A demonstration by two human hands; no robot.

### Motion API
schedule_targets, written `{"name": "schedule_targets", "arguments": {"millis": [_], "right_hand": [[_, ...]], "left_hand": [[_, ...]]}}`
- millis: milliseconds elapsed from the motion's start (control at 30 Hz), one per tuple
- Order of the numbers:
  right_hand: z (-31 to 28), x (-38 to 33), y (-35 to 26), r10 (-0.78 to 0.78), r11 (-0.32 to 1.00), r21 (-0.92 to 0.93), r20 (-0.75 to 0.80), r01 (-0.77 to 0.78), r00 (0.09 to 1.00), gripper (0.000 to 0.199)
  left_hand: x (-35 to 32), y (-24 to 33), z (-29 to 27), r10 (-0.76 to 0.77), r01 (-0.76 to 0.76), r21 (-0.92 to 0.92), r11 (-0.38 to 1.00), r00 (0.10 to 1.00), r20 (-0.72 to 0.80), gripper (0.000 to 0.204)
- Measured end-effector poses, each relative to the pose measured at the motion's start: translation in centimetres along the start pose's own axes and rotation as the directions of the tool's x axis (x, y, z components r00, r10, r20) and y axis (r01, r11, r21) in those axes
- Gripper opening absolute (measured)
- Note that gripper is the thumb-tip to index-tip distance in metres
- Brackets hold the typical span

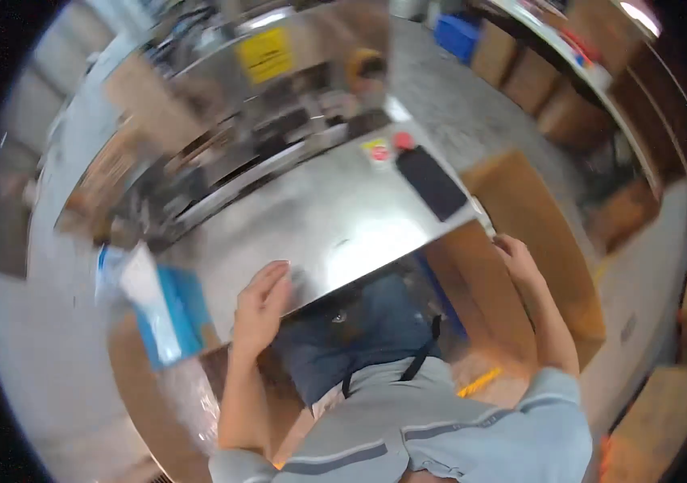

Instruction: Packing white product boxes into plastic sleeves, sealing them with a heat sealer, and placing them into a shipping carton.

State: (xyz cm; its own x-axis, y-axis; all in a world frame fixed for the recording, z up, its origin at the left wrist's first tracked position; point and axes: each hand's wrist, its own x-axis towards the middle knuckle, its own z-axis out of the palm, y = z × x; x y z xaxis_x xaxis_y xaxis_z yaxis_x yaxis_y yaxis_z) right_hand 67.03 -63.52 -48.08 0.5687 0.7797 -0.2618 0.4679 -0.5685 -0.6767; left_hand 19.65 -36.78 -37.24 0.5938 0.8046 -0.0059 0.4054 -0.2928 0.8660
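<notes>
Well, I see a person seated close at the metal worktop (303, 209), which lies between the body and the machine (206, 76) on the far side. The left hand (261, 310) is at the near edge of this worktop, with its fingers loosely extended and, as it seems, nothing inside them; perhaps it is there to steady the arm. The right hand (516, 256) is beside the right near corner, its fingers partly bent. Whether it grips the corner or some small piece, I cannot tell, because the view is blurred.

The black flat object (432, 183) lies along the right edge, probably so that the middle stays free for the hands. The blue-and-white packet (170, 306) is at the left near corner, I suppose to be within easy reach. The cardboard box (544, 233) stands just to the right of the worktop, likely because a hand can go down to it without standing up.

By my count, there are two hands, one black flat object, one blue-and-white packet, one red round piece (404, 141) and one yellow sign (265, 55) on the machine. On the floor at far right, I count one blue bin (456, 37).
</notes>
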Motion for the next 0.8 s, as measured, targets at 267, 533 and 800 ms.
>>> {"name": "schedule_targets", "arguments": {"millis": [267, 533, 800], "right_hand": [[2.0, -4.9, -7.6, -0.111, 0.902, 0.376, -0.268, 0.21, 0.957, 0.032], [3.8, -3.7, -14.4, -0.266, 0.882, 0.327, -0.246, 0.339, 0.932, 0.029], [5.6, -5.7, -19.3, -0.373, 0.851, 0.308, -0.219, 0.426, 0.902, 0.026]], "left_hand": [[-23.0, -12.7, -27.9, -0.153, -0.39, -0.667, 0.635, 0.783, -0.604, 0.057], [-25.2, -21.9, -28.7, -0.338, 0.71, 0.156, 0.687, 0.502, -0.797, 0.049], [-6.2, -16.4, -27.6, -0.005, 0.408, 0.323, 0.854, 0.627, -0.779, 0.047]]}}
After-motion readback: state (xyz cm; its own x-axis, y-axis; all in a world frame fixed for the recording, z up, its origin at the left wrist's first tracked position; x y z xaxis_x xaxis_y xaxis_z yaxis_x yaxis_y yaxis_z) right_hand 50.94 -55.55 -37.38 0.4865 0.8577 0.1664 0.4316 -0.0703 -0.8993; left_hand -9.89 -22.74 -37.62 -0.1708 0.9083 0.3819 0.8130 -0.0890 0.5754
